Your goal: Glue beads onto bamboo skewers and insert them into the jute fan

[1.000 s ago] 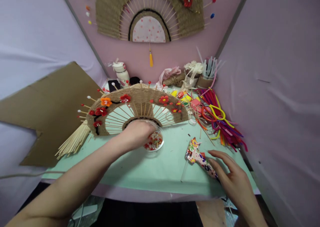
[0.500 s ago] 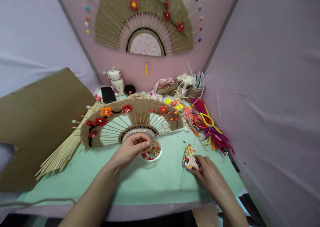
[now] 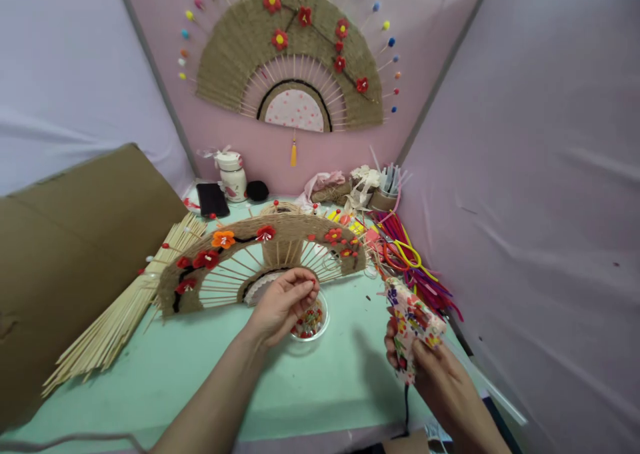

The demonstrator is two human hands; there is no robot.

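Observation:
My left hand (image 3: 285, 304) pinches a tiny red bead (image 3: 314, 282) between thumb and fingertips, above a round clear dish (image 3: 326, 317) of red and gold beads. Wrapped in my right hand (image 3: 425, 361) is a flower-patterned glue gun (image 3: 413, 317), lifted over the right side of the table, its cord hanging down. Behind the dish stands a woven fan (image 3: 287, 227) with red and orange flowers, thin ribs and a white lace-edged centre, partly hidden by my left hand.
The green table (image 3: 200, 374) holds a bundle of thin sticks (image 3: 120, 307) at left, beside a brown board (image 3: 85, 241). Scissors (image 3: 407, 254) and coloured pipe cleaners (image 3: 435, 287) lie at right. A bottle (image 3: 233, 177) and phone (image 3: 213, 199) are at the back; a larger fan (image 3: 225, 61) hangs on the wall.
My right hand has picked the glue gun up off the table and turned it. My left hand has risen slightly from the beads with a red bead showing at the fingertips. The view has shifted.

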